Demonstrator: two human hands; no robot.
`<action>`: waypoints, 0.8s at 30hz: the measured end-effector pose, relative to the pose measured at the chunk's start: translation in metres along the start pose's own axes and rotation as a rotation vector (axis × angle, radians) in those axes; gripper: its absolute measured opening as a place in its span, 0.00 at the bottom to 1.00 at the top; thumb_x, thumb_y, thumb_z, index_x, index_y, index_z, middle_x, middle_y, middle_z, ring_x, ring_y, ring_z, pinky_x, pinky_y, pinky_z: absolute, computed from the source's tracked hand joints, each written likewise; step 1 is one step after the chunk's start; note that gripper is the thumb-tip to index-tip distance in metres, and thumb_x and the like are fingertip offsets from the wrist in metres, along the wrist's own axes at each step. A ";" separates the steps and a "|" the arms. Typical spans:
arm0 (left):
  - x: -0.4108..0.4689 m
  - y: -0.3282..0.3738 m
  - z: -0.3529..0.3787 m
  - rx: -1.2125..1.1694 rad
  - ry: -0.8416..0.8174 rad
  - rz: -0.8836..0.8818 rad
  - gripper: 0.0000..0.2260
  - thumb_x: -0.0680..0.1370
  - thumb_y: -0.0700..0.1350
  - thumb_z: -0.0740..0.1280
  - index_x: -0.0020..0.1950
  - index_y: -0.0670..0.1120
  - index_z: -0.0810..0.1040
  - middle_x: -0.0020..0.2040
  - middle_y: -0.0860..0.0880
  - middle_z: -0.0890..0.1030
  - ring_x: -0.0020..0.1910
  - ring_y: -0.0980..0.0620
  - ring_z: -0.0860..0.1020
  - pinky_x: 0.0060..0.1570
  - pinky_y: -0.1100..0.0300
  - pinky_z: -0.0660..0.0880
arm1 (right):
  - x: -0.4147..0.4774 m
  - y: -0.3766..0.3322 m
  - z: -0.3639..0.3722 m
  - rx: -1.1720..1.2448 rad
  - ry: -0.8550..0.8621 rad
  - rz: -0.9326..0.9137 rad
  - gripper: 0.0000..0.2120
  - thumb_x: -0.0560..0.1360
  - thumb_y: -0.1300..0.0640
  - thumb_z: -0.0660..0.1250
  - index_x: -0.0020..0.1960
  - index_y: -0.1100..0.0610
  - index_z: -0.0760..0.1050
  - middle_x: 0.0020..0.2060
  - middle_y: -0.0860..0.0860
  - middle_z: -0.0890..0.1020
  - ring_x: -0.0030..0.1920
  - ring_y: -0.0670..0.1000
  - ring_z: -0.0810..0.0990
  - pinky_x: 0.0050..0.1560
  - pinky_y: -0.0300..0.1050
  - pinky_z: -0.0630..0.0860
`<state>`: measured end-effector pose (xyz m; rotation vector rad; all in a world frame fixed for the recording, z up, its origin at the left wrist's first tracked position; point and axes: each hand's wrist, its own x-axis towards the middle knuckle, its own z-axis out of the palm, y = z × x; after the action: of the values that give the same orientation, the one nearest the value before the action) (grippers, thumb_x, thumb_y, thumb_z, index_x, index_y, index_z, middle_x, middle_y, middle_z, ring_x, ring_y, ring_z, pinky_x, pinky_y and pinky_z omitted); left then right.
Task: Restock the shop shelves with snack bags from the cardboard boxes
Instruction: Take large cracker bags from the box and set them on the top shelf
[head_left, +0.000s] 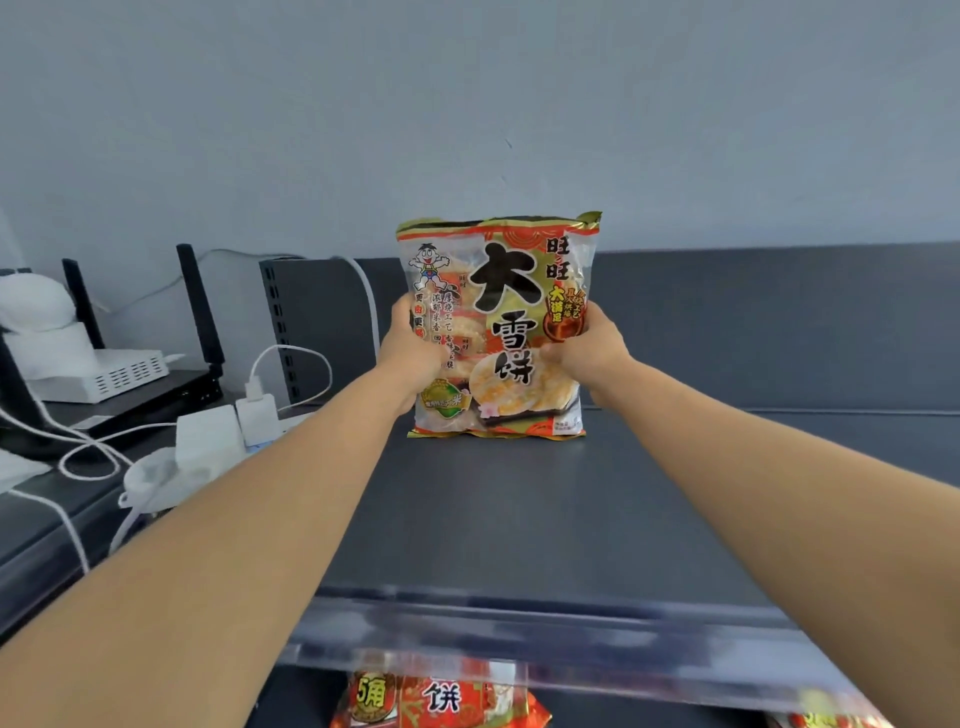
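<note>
Snack bag (496, 327), gripped by left hand (415, 356) and right hand (589, 345), stands on dark shelf (519, 519) (grey wall (519, 104)).

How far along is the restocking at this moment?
Done: red snack bags sit one level down. In hand: the left hand and right hand grip a rice cracker bag upright on the top shelf, the only bag seen there. Left: releasing it and filling that row; no cardboard boxes show, so remaining stock is unknown.
</note>
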<state>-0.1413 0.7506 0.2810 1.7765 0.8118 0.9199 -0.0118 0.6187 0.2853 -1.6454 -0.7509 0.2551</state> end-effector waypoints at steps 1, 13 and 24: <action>0.002 -0.002 0.000 -0.002 -0.005 -0.005 0.33 0.77 0.32 0.64 0.75 0.56 0.55 0.62 0.46 0.75 0.60 0.46 0.76 0.48 0.55 0.76 | 0.000 0.001 0.002 -0.023 0.001 -0.006 0.27 0.73 0.65 0.69 0.69 0.54 0.66 0.61 0.51 0.78 0.62 0.54 0.76 0.63 0.52 0.74; -0.001 -0.002 0.001 -0.004 -0.060 -0.020 0.40 0.74 0.32 0.70 0.77 0.53 0.52 0.67 0.45 0.72 0.64 0.47 0.73 0.56 0.54 0.75 | -0.014 0.004 -0.009 -0.261 -0.075 0.045 0.34 0.75 0.67 0.64 0.76 0.55 0.53 0.69 0.55 0.70 0.64 0.57 0.73 0.54 0.46 0.72; -0.090 0.052 0.038 0.254 0.013 0.195 0.17 0.78 0.35 0.61 0.67 0.43 0.70 0.64 0.46 0.74 0.59 0.49 0.74 0.56 0.56 0.74 | -0.082 -0.009 -0.055 -0.628 -0.090 -0.172 0.22 0.77 0.62 0.62 0.71 0.61 0.65 0.67 0.57 0.72 0.65 0.58 0.72 0.61 0.51 0.72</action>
<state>-0.1467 0.6414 0.2979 2.1012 0.8018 0.9904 -0.0473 0.5259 0.2868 -2.1481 -1.1102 -0.0412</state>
